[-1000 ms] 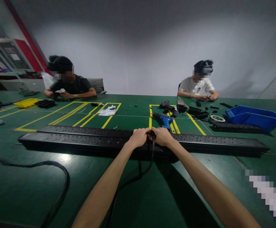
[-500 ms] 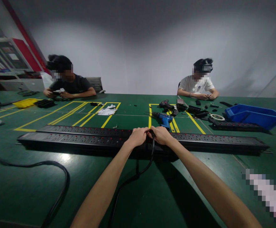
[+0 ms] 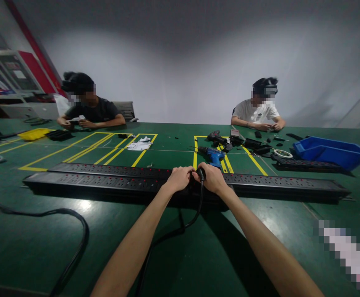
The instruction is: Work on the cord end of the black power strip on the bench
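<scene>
My right hand point(image 3: 212, 178) is closed around the end of a black power cable point(image 3: 201, 202), whose ribbed sleeve shows at the fingers. Right beside it, my left hand point(image 3: 180, 179) has its fingers pinched together; what lies between them is hidden. Both hands are over two long black power strips lying side by side, the front power strip point(image 3: 90, 181) and the rear power strip point(image 3: 285, 181), each with rows of sockets and small red dots. From my right hand the cable hangs down in front of the strips and runs toward the table's near edge.
Beyond my hands lies a blue cordless drill point(image 3: 213, 156), with a second dark drill point(image 3: 218, 137) behind. A blue bin point(image 3: 331, 152) stands at right, a yellow tray point(image 3: 33, 134) at far left. Another cable stretch point(image 3: 83, 231) curves at left. Two people sit across the table.
My right hand has turned slightly, bringing the cable's ribbed sleeve into clearer view. The hanging cable has shifted a little to the right. My left hand stays nearly in place.
</scene>
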The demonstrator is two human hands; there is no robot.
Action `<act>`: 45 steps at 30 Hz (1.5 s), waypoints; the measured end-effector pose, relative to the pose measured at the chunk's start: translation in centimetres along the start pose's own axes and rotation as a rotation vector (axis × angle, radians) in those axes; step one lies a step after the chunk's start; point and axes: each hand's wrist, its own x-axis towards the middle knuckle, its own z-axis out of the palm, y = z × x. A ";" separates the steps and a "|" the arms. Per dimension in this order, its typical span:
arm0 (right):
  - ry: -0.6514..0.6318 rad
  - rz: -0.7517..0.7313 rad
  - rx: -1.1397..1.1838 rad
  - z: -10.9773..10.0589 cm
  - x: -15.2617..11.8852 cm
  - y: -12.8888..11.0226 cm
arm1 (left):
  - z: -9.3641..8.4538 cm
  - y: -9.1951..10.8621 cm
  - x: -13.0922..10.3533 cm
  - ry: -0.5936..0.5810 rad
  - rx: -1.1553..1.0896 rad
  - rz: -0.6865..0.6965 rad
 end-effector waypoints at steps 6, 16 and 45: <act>-0.020 0.053 0.108 -0.2 -0.1 0.1 | 0.0 0.0 -0.1 0.031 0.006 0.005; -0.266 0.073 0.147 -3.3 -0.3 1.7 | 0.0 0.1 -0.1 0.029 -0.009 0.014; -0.319 0.466 0.131 -8.5 -4.5 12.8 | 0.5 0.0 -0.1 0.053 -0.014 -0.009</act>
